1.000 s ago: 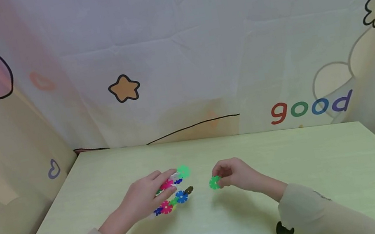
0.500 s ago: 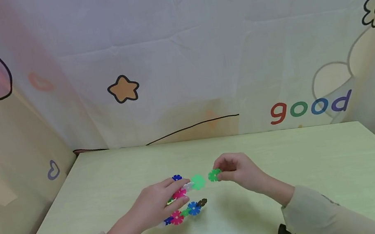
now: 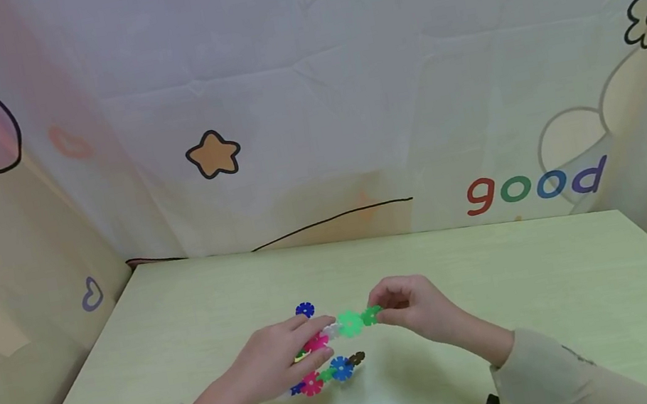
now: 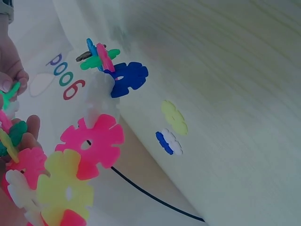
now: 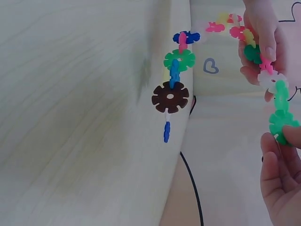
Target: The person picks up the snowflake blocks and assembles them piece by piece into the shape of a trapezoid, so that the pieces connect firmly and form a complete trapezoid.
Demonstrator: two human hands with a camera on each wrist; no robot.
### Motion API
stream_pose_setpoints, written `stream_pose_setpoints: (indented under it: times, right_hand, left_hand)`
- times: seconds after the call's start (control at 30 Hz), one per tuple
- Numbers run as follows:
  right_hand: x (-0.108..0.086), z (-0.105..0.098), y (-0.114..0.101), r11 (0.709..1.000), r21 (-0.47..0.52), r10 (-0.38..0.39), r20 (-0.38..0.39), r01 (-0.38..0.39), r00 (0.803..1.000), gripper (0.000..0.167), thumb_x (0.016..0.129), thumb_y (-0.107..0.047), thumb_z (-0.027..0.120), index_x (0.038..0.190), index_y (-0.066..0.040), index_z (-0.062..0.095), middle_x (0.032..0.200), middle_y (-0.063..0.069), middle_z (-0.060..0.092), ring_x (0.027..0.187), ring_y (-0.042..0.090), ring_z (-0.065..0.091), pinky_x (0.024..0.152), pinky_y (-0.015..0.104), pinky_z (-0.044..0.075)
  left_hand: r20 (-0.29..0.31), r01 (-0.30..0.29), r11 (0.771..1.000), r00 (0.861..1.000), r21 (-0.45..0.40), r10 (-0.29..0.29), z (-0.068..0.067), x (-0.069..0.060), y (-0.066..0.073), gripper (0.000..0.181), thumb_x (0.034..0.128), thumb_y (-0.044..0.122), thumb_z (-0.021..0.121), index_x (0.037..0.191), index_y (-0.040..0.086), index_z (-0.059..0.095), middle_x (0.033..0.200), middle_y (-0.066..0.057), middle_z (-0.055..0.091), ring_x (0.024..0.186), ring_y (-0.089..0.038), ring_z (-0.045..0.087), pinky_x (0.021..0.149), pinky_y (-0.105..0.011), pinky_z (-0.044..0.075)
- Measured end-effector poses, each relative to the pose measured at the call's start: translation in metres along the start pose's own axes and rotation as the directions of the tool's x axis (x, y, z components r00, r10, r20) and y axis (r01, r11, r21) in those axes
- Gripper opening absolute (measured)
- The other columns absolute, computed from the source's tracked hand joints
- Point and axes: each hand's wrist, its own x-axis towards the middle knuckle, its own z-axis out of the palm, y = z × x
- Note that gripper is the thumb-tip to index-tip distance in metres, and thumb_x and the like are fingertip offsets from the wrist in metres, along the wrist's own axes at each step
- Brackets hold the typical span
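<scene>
My left hand (image 3: 279, 358) grips a chain of interlocking plastic snowflake discs, raised over the table. A pink disc (image 4: 94, 146) and a yellow disc (image 4: 66, 188) show large in the left wrist view. The chain curves round to a blue disc (image 3: 341, 368) and a brown disc (image 5: 170, 97) at one end. At its other end is a light green disc (image 3: 350, 324). My right hand (image 3: 415, 305) pinches a darker green disc (image 5: 283, 126) between thumb and fingers, its edge against the light green one. Part of the chain is hidden behind my left hand.
A dark blue disc (image 3: 305, 309) lies on the table (image 3: 509, 299) behind my left hand. The left wrist view shows a loose yellow disc (image 4: 174, 117) and a white disc (image 4: 173, 140) beside a blue one. A printed curtain (image 3: 297, 127) stands behind the table.
My left hand has moved right and nearer with the chain, uncovering the dark blue disc. The green disc in my right hand, first apart from the light green disc, now meets it.
</scene>
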Motion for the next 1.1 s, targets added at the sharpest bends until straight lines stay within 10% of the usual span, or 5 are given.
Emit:
stream_pose_setpoints:
  times: [0.77,1.1]
  right_hand:
    - [-0.013,0.004,-0.007,0.990,-0.073,-0.123,0.006,0.124,0.992,0.008,0.077,0.003,0.062,0.082,-0.003,0.065,0.077,0.010,0.063,0.066,0.004,0.053,0.060,0.021,0.049]
    - [-0.016,0.007,-0.008,0.983,-0.076,-0.165,0.028,0.167,0.986,0.009,0.077,0.003,0.063,0.082,-0.004,0.065,0.075,0.007,0.062,0.066,0.003,0.053,0.059,0.022,0.049]
  left_hand:
    - [0.065,0.024,0.999,0.998,-0.046,-0.021,0.011,0.005,0.011,0.039,0.0860,0.029,0.047,0.123,0.017,0.050,0.080,0.009,0.054,0.058,0.000,0.041,0.050,-0.014,0.034]
    - [0.111,0.047,0.997,0.993,-0.069,-0.040,0.020,0.007,0.016,0.060,0.0839,0.060,0.038,0.130,0.022,0.041,0.090,0.005,0.063,0.075,-0.004,0.058,0.066,-0.023,0.046]
